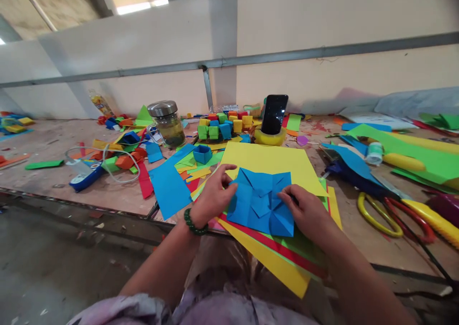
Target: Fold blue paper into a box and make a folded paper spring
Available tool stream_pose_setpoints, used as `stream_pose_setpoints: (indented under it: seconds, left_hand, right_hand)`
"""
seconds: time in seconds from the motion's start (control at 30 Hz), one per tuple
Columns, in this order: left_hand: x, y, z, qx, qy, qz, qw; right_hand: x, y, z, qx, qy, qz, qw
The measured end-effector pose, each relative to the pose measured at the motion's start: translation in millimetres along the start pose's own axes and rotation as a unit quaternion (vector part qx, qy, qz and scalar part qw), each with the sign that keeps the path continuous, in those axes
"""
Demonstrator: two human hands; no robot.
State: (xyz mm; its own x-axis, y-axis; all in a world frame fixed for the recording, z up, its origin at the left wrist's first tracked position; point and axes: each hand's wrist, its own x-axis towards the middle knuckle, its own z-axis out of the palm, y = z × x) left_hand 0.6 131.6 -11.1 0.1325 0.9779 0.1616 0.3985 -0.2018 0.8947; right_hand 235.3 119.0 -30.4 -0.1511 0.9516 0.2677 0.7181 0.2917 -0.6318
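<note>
A blue sheet of folded paper [261, 205] lies partly opened out, with crease lines and small flaps turned toward its middle. At its left edge is my left hand [215, 191], thumb against the paper and fingers curled; a green bead bracelet circles that wrist. My right hand [303, 203] pinches the paper's right side between thumb and fingertips. Beneath it sits a stack of coloured sheets, a yellow sheet [272, 157] on top and red, green and yellow edges sticking out below. Just left of the stack are a blue paper sheet [170, 196] and a small open blue paper box [202, 154].
Several small coloured paper cubes [218, 129] are piled behind. A lidded glass mug [170, 128] stands left of them; a phone [275, 114] leans upright in a yellow tape roll [269, 137]. Scissors [380, 215] lie right, a glue bottle [88, 175] and white cable left.
</note>
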Motion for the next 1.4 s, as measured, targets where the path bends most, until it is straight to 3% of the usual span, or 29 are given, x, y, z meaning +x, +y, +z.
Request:
stream_pose_setpoints:
  seconds: [0.1, 0.23, 0.37, 0.43, 0.57, 0.6, 0.67, 0.73, 0.77, 0.9, 1.03, 1.17, 1.4]
  left_hand:
    - [-3, -5, -22.8, -0.003, 0.020, -0.011, 1.000]
    - [-8, -18, -36.5, 0.132, 0.011, -0.042, 0.990]
    - [-13, -23, -31.4, 0.340, -0.021, -0.052, 0.939]
    - [-15, -19, -27.4, 0.421, -0.036, -0.023, 0.906]
    - [-18, -2, -18.4, 0.516, -0.008, 0.078, 0.853]
    - [-18, 4, -15.1, 0.517, -0.028, 0.117, 0.847]
    - [-20, 14, -6.3, 0.496, -0.124, 0.190, 0.838]
    - [-24, 22, 4.2, 0.476, -0.211, 0.216, 0.826]
    - [-26, 24, 9.4, 0.481, -0.222, 0.210, 0.821]
    - [-33, 23, 20.5, 0.483, -0.216, 0.161, 0.833]
    - [-33, 18, 14.5, 0.416, -0.225, 0.146, 0.869]
    - [-32, 16, 5.8, 0.374, -0.241, 0.129, 0.886]
    - [-36, 6, -5.9, 0.324, -0.293, 0.134, 0.890]
  right_hand:
    - [1, -1, -4, 0.009, 0.014, 0.020, 1.000]
    - [1, 4, -7, 0.037, 0.027, 0.052, 0.998]
    - [-1, 21, -12, 0.082, 0.036, 0.071, 0.994]
    - [-4, 31, -16, 0.081, 0.044, 0.075, 0.993]
    - [-11, 41, -26, 0.026, 0.055, 0.090, 0.994]
    - [-12, 40, -27, 0.006, 0.057, 0.087, 0.995]
    - [-13, 36, -29, -0.026, 0.056, 0.074, 0.995]
    - [-14, 30, -29, -0.044, 0.051, 0.068, 0.995]
    - [-14, 28, -29, -0.048, 0.050, 0.067, 0.995]
    - [-16, 31, -32, -0.072, 0.052, 0.065, 0.994]
    - [-23, 46, -37, -0.150, 0.046, 0.081, 0.984]
    - [-30, 53, -39, -0.272, 0.046, 0.084, 0.957]
    - [-31, 47, -37, -0.404, 0.018, 0.067, 0.912]
